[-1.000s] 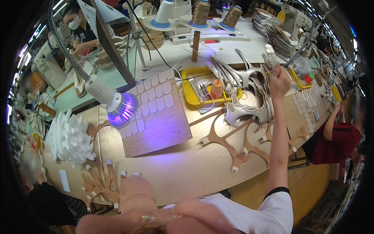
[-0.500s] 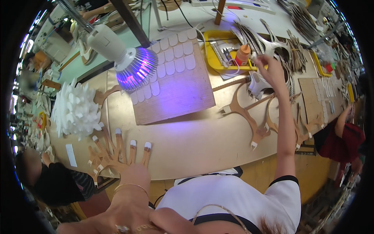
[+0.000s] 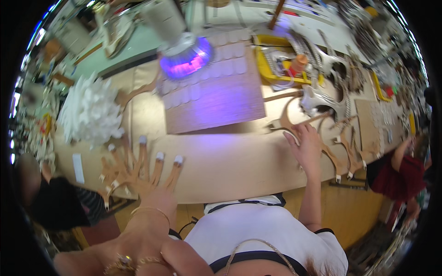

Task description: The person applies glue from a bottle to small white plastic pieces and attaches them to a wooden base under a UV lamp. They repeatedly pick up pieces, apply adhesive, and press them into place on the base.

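Observation:
My left hand (image 3: 159,198) lies over the near end of a fan of tan straps (image 3: 143,161) with white tips. Its fingers are hidden, so whether it grips them cannot be seen. My right hand (image 3: 305,148) is at the right, open, with the thumb held apart from the fingers. Its fingertips overlap a tan curved strap piece (image 3: 286,120); whether they touch it is unclear. Between the hands and farther back lies a wooden board (image 3: 216,108) with rows of pale rounded tabs, under a lamp (image 3: 186,56) glowing violet.
A pile of white foam-like pieces (image 3: 90,110) stands at the left. Behind my right hand, a yellow tray (image 3: 263,64) holds an orange-capped bottle (image 3: 298,64). White and silver shoe parts (image 3: 317,101) lie beside it. More tan pieces (image 3: 350,149) are at the right. People sit at both sides.
My right hand has come back from near the orange-capped bottle to the tan strap pieces. My left hand stays at the fan of straps. The whole view has shifted slightly.

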The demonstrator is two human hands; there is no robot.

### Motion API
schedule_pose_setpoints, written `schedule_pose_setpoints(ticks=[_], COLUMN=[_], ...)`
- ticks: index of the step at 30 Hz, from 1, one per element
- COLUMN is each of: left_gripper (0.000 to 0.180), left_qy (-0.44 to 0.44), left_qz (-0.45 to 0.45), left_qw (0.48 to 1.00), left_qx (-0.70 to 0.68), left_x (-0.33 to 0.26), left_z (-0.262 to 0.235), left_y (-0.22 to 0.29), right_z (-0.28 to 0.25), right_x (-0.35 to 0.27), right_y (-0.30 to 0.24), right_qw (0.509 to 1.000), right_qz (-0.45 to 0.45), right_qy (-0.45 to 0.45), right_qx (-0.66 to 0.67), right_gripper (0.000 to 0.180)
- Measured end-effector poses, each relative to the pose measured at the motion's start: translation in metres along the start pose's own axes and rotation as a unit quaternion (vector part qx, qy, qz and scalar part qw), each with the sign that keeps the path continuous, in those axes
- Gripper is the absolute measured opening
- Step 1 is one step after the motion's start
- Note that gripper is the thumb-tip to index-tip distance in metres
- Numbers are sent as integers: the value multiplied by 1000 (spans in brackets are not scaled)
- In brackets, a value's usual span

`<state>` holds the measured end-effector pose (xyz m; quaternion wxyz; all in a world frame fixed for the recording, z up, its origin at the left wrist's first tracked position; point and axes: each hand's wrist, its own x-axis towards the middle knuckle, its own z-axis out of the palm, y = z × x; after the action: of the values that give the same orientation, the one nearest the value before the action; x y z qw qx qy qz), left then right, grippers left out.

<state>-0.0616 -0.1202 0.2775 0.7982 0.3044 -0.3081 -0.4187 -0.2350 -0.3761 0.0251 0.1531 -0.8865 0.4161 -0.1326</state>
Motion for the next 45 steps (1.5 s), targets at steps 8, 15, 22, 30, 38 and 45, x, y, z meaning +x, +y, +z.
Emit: schedule_pose_setpoints(ticks=[8,15,22,30,38,45], left_gripper=[23,41,26,40,23,39], left_qy=[-405,-556,255,90,120,152], left_qz=[302,116,-7,12,-50,66], left_qw=[859,811,868,412,442,533], left_qx=[84,141,426,906,887,830], left_x=[-27,-69,-41,98,116,66], left_z=[-92,-144,-282,-417,-413,-304], left_y=[3,37,-35,-136,-116,-94], right_z=[41,99,80,66,53,25], right_x=[-17,-40,-21,-22,-33,-2], right_y=[-116,-201,-200,-159,-131,-119], right_qw=[888,835,838,873,898,875], right_qz=[-159,-333,-272,-176,-112,-109], right_qy=[-348,-394,-437,-397,-365,-292], right_qx=[256,188,184,222,220,370], right_gripper=[24,25,30,29,31,27])
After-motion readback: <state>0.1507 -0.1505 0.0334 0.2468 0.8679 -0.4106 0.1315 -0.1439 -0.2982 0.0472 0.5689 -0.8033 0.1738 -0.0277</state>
